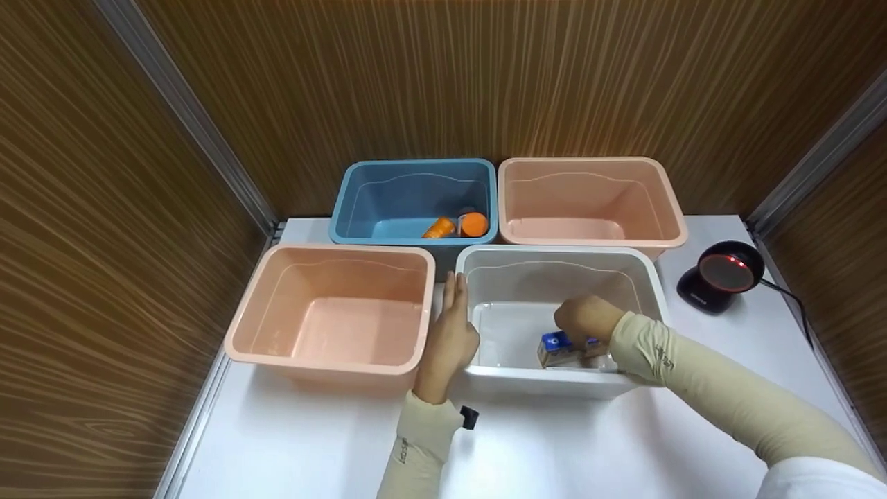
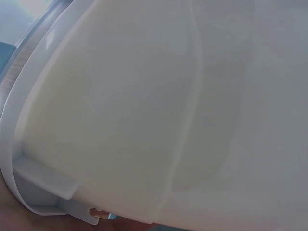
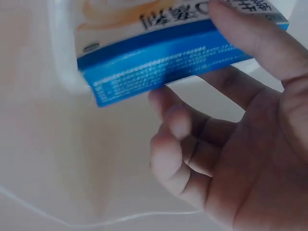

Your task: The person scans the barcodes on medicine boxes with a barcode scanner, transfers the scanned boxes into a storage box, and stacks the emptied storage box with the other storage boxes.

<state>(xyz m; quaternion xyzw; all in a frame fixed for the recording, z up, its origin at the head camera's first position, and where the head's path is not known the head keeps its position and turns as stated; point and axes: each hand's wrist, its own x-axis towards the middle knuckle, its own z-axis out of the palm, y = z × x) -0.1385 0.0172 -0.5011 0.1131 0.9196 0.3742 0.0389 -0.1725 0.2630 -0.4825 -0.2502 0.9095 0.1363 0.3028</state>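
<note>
Inside the white bin (image 1: 561, 375), my right hand (image 1: 589, 317) pinches a blue and white carton (image 1: 556, 348) printed with Chinese characters. In the right wrist view, the thumb lies on the printed white face of the carton (image 3: 168, 55) and fingers lie at its blue side. The other fingers curl below without touching it. My left hand (image 1: 450, 339) is at the left rim of the white bin, with its fingers extended along that side. Much of the left wrist view is filled by the wall of the white bin (image 2: 144, 106).
A pink bin (image 1: 329, 369) stands left of the white one. Behind are a blue bin (image 1: 416, 166) holding orange-capped containers (image 1: 474, 224) and another pink bin (image 1: 589, 241). A black scanner (image 1: 724, 274) with a cable stands at the right. Wood-patterned walls surround the table.
</note>
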